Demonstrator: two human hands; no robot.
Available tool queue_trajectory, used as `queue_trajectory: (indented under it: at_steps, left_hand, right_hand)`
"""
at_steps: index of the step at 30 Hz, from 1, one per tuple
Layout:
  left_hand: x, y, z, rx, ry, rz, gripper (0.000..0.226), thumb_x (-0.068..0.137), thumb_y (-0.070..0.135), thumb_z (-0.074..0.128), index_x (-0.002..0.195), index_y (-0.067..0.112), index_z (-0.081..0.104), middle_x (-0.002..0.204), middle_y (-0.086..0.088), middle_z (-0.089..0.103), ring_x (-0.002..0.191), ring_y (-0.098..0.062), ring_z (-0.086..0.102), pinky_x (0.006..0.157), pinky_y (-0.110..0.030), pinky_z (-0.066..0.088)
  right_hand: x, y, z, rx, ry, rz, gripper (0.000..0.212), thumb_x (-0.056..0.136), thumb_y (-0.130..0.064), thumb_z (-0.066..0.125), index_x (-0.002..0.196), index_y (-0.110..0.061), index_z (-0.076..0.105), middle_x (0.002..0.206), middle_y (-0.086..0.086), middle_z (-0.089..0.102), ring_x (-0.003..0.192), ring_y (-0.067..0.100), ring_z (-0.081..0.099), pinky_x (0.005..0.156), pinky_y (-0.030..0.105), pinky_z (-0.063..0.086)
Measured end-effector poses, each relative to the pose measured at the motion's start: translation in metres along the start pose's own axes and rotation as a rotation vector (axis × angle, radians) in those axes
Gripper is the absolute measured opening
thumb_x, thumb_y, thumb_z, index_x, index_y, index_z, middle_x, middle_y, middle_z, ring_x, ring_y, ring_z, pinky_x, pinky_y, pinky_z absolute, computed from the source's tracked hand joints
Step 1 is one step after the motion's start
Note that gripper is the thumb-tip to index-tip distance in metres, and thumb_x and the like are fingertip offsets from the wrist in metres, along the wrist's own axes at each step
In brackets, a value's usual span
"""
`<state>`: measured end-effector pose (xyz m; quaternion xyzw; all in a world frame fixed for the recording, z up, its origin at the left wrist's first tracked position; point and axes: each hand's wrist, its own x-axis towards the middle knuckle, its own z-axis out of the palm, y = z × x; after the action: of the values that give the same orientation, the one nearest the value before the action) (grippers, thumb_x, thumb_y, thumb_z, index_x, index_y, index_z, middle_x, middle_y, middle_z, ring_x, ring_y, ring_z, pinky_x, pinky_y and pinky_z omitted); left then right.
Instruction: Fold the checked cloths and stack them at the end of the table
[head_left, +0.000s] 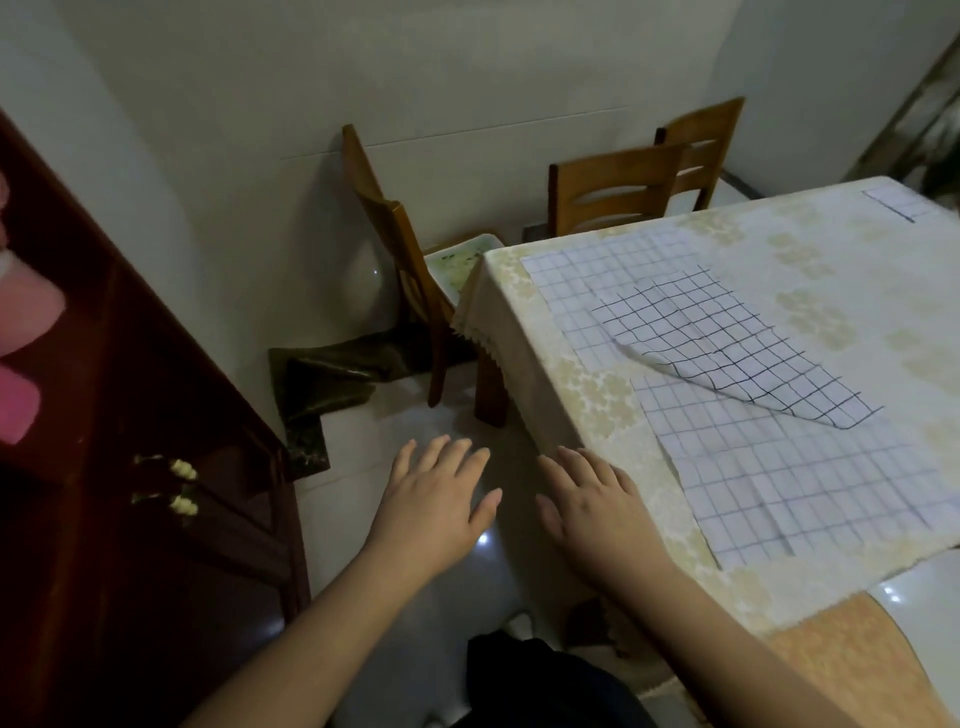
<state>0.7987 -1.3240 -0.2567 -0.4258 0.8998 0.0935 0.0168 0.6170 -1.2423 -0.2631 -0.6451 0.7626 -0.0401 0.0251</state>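
Worktop (597, 400): 2 checked cloths (779, 483) lie unfolded, awaiting folding.
Left hand (436, 499): released, empty.
Right hand (597, 509): released, nearing cloths.

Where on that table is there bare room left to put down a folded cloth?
The widest free patch of tablecloth lies between the spread checked cloths and the small folded cloth at the far corner. A narrow bare strip runs along the near edge by the right hand. The middle is covered, with one cloth corner flipped over. The left hand hovers off the table.
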Motion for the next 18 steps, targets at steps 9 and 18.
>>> queue_trajectory:
  at_steps: [9, 18]
  left_hand:
    - [0.131, 0.017, -0.021, 0.107, -0.002, 0.164, 0.065, 0.092, 0.057, 0.019, 0.142, 0.025, 0.046, 0.144, 0.003, 0.050, 0.137, -0.020, 0.040, 0.114, -0.046, 0.026]
    - [0.230, 0.050, -0.028, 0.108, -0.030, 0.319, 0.063, 0.088, 0.055, 0.026, 0.131, 0.022, 0.058, 0.130, 0.003, 0.060, 0.126, -0.020, 0.051, 0.108, -0.047, 0.037]
  right_hand:
    - [0.082, 0.064, -0.007, 0.027, 0.099, 0.165, 0.048, 0.083, -0.042, 0.039, 0.112, -0.019, 0.068, 0.110, 0.002, 0.070, 0.100, 0.025, 0.067, 0.082, 0.039, 0.054]
    - [0.128, 0.115, -0.002, 0.041, 0.090, 0.290, 0.047, 0.083, -0.044, 0.040, 0.110, -0.021, 0.071, 0.109, 0.000, 0.071, 0.100, 0.023, 0.068, 0.082, 0.039, 0.055]
